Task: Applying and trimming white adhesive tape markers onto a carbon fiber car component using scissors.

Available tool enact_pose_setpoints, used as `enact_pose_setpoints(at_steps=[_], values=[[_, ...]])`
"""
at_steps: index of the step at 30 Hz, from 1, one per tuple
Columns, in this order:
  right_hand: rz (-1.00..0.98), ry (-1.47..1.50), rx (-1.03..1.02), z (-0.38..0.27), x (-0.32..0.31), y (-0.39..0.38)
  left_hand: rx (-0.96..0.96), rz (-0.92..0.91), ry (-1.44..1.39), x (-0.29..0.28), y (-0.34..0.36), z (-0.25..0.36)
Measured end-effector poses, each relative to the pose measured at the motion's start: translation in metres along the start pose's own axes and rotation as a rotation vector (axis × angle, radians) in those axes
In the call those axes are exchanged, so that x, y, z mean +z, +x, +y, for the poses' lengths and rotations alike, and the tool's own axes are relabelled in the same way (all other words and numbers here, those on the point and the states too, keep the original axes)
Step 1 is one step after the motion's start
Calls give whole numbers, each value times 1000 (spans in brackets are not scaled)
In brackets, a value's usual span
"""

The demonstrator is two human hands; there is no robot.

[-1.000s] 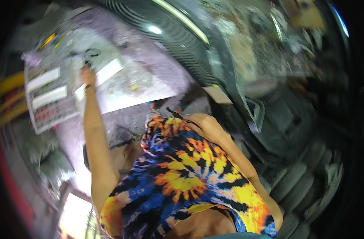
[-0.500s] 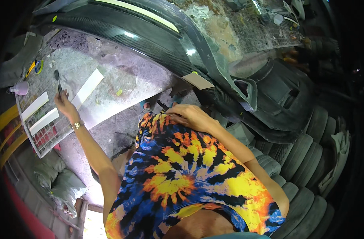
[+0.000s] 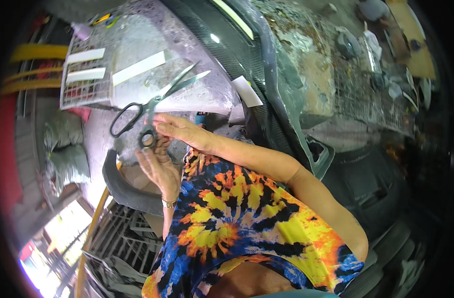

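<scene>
A pair of scissors (image 3: 155,102) with black handles and spread blades is held between my hands, the tips pointing up and right over the near edge of the table. My right hand (image 3: 184,131) reaches across my body, its fingers on the scissors near the pivot and lower handle. Just below, my left hand (image 3: 160,166) has its fingers at the lower handle ring, partly curled; a metal band is on its wrist. Beyond the scissors, a long white strip (image 3: 139,68) and two shorter ones, an upper strip (image 3: 86,55) and a lower strip (image 3: 86,75), lie on the table.
A dark carbon-weave panel (image 3: 237,52) crosses the table (image 3: 192,94), with a white rectangular piece (image 3: 246,91) on it. A pinkish bottle (image 3: 81,31) and a yellow-handled tool (image 3: 101,19) sit far left. A curved black part (image 3: 130,191) is at lower left, stuffed sacks (image 3: 65,154) beyond.
My left hand has come back from the table toward my body with the scissors. My right hand has moved left to meet them. The view has turned leftward, and the blades now show spread.
</scene>
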State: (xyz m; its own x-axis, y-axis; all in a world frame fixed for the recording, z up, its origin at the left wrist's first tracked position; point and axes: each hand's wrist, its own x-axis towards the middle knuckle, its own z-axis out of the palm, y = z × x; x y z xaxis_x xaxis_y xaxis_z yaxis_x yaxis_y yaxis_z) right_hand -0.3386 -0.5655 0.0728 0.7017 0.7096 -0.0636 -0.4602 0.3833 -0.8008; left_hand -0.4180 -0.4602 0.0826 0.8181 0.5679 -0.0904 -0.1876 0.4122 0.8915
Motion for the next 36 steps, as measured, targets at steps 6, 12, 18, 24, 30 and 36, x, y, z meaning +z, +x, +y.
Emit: enact_pose_setpoints(at_steps=[6,12,18,24,30,36], values=[[103,13,-234,-16,16,-2,5,-483,326,-47,-2,-7],[169,-641,67,-57,-16,-72,-103,-615,270,-32,59,-7],[189,-1014,315,-46,-1,-98,-210,-1207,241,19,70,-28],[190,-145,359,-69,-11,-130,-488,-1145,-244,44,82,-52],[76,-163,475,-129,1,-103,-349,-1266,-344,80,77,-38],[326,-476,579,-167,15,-104,-167,-1236,-412,102,75,-32]])
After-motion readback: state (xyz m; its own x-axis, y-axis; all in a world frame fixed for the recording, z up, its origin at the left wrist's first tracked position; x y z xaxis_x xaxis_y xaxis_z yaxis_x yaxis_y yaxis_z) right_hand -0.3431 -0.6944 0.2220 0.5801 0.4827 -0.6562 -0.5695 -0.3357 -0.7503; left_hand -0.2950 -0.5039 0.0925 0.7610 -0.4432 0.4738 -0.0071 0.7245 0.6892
